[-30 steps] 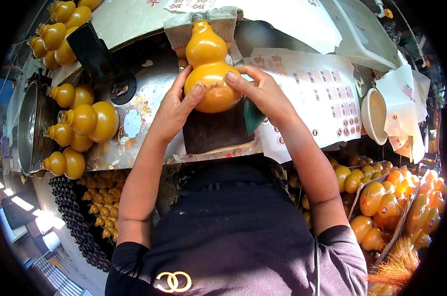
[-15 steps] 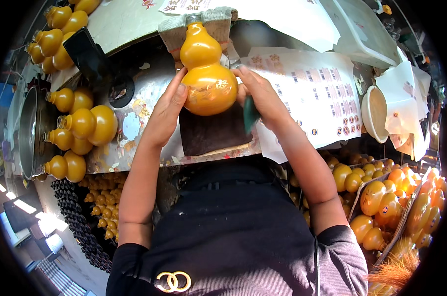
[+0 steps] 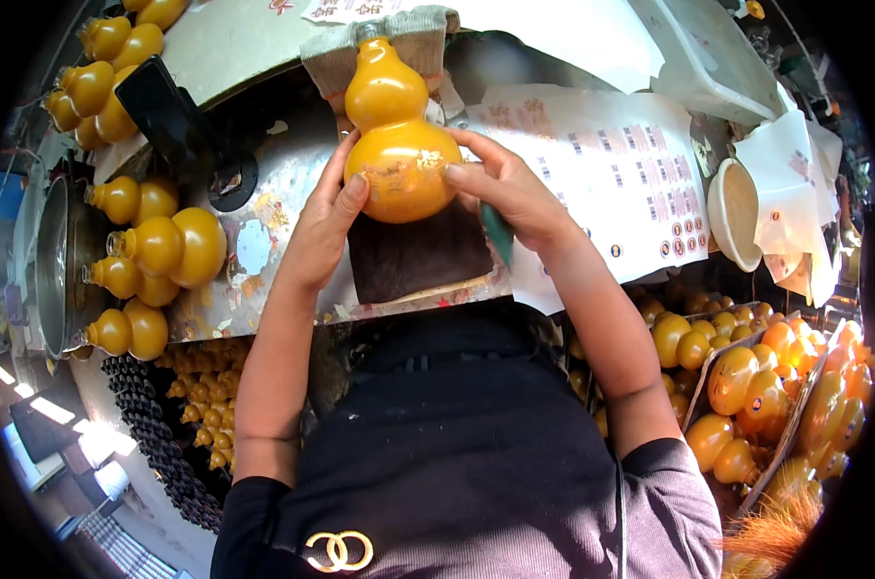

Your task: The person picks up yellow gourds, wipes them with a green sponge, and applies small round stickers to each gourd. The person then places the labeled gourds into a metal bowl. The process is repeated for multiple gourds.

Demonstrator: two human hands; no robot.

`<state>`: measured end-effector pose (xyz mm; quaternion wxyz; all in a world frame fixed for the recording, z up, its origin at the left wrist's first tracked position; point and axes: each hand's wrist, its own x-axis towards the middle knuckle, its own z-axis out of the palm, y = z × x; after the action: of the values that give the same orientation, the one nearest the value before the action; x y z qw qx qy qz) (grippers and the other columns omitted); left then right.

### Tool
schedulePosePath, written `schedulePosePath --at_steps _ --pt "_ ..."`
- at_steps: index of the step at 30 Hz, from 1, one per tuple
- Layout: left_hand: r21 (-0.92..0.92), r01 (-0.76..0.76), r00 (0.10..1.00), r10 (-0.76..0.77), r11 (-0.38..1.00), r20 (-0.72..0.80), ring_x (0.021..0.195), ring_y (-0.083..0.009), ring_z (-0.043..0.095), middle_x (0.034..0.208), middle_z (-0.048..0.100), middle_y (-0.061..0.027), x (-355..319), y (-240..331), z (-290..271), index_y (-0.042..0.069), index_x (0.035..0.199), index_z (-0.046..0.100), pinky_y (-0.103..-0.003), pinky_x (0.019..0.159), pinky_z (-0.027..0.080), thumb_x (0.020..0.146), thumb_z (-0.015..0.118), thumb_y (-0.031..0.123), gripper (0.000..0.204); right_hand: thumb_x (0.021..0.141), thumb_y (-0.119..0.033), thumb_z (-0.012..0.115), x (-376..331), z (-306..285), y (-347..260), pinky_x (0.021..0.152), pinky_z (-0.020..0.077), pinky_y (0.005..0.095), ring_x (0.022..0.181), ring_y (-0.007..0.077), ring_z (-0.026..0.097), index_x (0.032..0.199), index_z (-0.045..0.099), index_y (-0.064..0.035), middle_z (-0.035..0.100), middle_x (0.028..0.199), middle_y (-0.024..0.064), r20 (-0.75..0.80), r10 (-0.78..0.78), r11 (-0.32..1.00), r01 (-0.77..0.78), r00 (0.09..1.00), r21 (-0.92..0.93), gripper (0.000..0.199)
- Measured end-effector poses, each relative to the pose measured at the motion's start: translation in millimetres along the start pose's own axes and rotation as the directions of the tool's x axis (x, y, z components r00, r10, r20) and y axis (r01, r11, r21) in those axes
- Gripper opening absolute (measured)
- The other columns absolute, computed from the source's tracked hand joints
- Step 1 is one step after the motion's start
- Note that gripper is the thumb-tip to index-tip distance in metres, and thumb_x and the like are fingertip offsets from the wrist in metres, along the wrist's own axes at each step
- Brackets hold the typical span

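Observation:
A yellow, gourd-shaped bottle (image 3: 387, 92) lies with its neck pointing away from me, resting on a folded grey cloth (image 3: 326, 60). Gold and reddish markings show on its lower bulb. My left hand (image 3: 327, 222) grips the bulb's left side, thumb on top. On the opposite side, my right hand (image 3: 519, 198) has its thumb pressed to the bulb and its fingers around the edge. A flat, dark green piece (image 3: 496, 234) sticks out under the right palm; its kind is hidden. Below the bottle is a dark brown pad (image 3: 418, 259).
Printed label sheets (image 3: 640, 183) lie to the right, beside a shallow bowl (image 3: 734, 214). More gourd bottles (image 3: 201, 246) stand on the left near a phone on a stand (image 3: 162, 111) and a metal basin (image 3: 59, 261). Boxes of bottles (image 3: 736, 381) sit lower right.
The bottle has turned slightly, so its markings sit differently. My right thumb has come down onto the bulb, and the green piece has shifted with that hand.

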<state>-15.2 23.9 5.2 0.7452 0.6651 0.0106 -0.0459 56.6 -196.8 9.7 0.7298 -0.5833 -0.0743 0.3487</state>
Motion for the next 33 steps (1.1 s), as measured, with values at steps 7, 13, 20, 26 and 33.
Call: schedulePosePath --at_steps 7,13,20,26,33 --pt "0.001 0.014 1.0 -0.014 1.0 0.02 0.139 -0.0211 0.03 0.148 0.035 -0.0132 -0.3 0.4 0.2 0.0 0.149 0.019 -0.034 0.115 0.02 0.098 0.044 0.047 0.074 0.084 -0.032 0.073 -2.7 -4.5 -1.3 0.073 0.0415 0.0203 0.074 0.0066 0.051 0.139 0.042 0.0013 0.062 0.081 -0.0013 0.054 -0.02 1.0 0.019 0.998 0.022 0.072" --pt "-0.07 -0.016 1.0 0.015 0.997 -0.021 0.138 -0.021 0.031 0.146 0.036 -0.0143 0.6 -0.2 6.0 0.0 0.15 0.019 -0.033 0.114 0.021 0.098 0.047 0.047 0.075 0.086 -0.041 0.069 -5.8 5.2 -11.0 0.073 0.0418 0.0209 0.075 0.0071 0.051 0.136 0.047 0.0004 0.061 0.082 0.0001 -0.001 -0.003 0.994 0.003 1.0 -0.107 0.069" --pt "-0.058 0.003 1.0 -0.004 0.998 -0.024 0.135 -0.0197 0.034 0.142 0.04 -0.0144 2.0 0.1 6.9 0.0 0.149 0.022 -0.032 0.112 0.024 0.097 0.049 0.048 0.075 0.086 -0.05 0.065 4.9 9.5 -8.3 0.074 0.042 0.0212 0.077 0.0075 0.052 0.128 0.053 0.0007 0.06 0.088 0.0033 -0.028 -0.045 0.987 0.041 0.999 -0.156 0.067" --pt "-0.074 0.046 0.998 -0.048 0.996 -0.028 0.138 -0.0208 0.03 0.146 0.036 -0.0128 4.8 2.1 -2.5 0.001 0.148 0.023 -0.033 0.114 0.022 0.098 0.047 0.04 0.068 0.084 -0.056 0.063 0.8 11.1 -21.1 0.075 0.0451 0.0237 0.082 0.0109 0.056 0.129 0.052 0.0023 0.063 0.097 0.0083 -0.055 0.003 0.965 -0.018 0.998 -0.26 0.074" --pt "0.001 -0.024 0.992 0.024 1.0 -0.126 0.13 -0.0227 0.041 0.139 0.042 -0.0159 12.4 17.3 17.3 -0.001 0.144 0.029 -0.033 0.108 0.033 0.089 0.064 0.041 0.077 0.073 -0.065 0.068 12.9 16.9 -27.4 0.093 0.0456 0.0344 0.109 0.0295 0.061 0.125 0.056 0.0052 0.063 0.114 0.0223 -0.084 -0.167 0.761 0.074 0.982 -0.645 0.088"
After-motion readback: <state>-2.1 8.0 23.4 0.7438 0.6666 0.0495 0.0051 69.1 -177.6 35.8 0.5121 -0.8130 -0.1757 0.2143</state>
